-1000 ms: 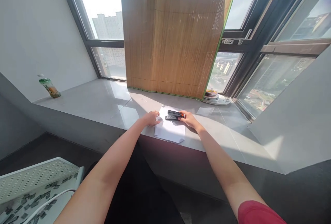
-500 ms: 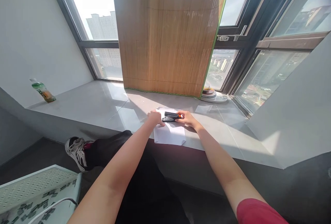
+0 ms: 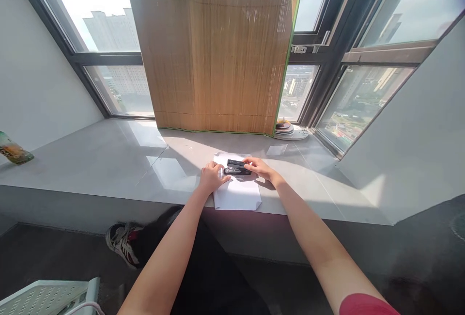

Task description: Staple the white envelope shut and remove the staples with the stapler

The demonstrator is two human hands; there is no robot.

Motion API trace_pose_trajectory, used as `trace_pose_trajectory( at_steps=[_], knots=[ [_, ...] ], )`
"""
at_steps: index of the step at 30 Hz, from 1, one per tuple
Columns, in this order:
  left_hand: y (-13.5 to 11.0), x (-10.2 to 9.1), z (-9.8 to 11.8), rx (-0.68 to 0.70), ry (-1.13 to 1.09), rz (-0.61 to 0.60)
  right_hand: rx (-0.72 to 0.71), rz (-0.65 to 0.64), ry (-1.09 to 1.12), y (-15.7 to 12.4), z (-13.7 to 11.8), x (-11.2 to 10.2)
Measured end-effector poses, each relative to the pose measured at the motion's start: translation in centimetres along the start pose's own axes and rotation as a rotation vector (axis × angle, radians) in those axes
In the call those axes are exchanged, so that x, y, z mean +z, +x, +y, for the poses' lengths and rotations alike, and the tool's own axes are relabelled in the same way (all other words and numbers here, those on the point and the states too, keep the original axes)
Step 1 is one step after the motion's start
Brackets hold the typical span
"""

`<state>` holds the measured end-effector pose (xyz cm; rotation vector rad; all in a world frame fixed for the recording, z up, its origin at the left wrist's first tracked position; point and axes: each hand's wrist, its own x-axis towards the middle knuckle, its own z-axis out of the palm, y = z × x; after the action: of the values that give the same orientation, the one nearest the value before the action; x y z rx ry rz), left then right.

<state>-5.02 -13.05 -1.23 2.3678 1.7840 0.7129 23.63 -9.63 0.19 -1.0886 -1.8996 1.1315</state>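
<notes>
A white sheet of paper [image 3: 238, 194] lies on the grey window ledge [image 3: 109, 160], near its front edge. A black stapler [image 3: 236, 167] sits on the paper's far part. My right hand [image 3: 258, 168] grips the stapler's right end, fingers curled round it. My left hand [image 3: 211, 178] rests on the paper's left edge, fingers bent and pressing the sheet down, fingertips right beside the stapler's left end.
A bamboo mat [image 3: 214, 48] stands upright against the window behind the paper. A stack of round plates [image 3: 290, 131] sits at its right. A drink bottle [image 3: 12, 149] lies at the far left of the ledge. A white perforated rack [image 3: 47, 295] is at bottom left.
The view has shifted closer and to the right. My right hand now covers the stapler's orange end. My left hand stays on the paper's left edge.
</notes>
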Motion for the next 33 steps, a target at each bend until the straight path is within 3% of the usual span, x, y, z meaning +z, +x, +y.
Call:
trace_pose_trajectory(
  at_steps=[4,8,11,13,17,22,33],
  knots=[
    [0.1,0.1,-0.3,0.047,-0.066,-0.022,0.096,0.071,0.158,-0.3,-0.4,0.7],
    [0.1,0.0,-0.4,0.128,-0.155,-0.044,0.064,0.247,-0.073,0.0,-0.5,1.6],
    [-0.1,-0.1,-0.2,0.109,-0.136,-0.046,0.112,0.422,-0.134,0.0,0.2,2.3],
    [-0.2,0.0,0.0,0.081,-0.104,-0.036,0.128,0.459,-0.139,-0.2,0.8,2.6],
    [-0.1,0.3,0.3,0.046,-0.069,0.004,0.093,0.411,-0.16,0.0,1.6,3.0],
    [0.0,0.8,0.0,0.09,-0.227,-0.019,0.049,0.362,-0.19,0.5,2.0,2.9],
    [0.8,0.6,-1.0,-0.164,-0.59,0.04,0.023,0.38,-0.238,0.2,2.4,2.8]
  ],
)
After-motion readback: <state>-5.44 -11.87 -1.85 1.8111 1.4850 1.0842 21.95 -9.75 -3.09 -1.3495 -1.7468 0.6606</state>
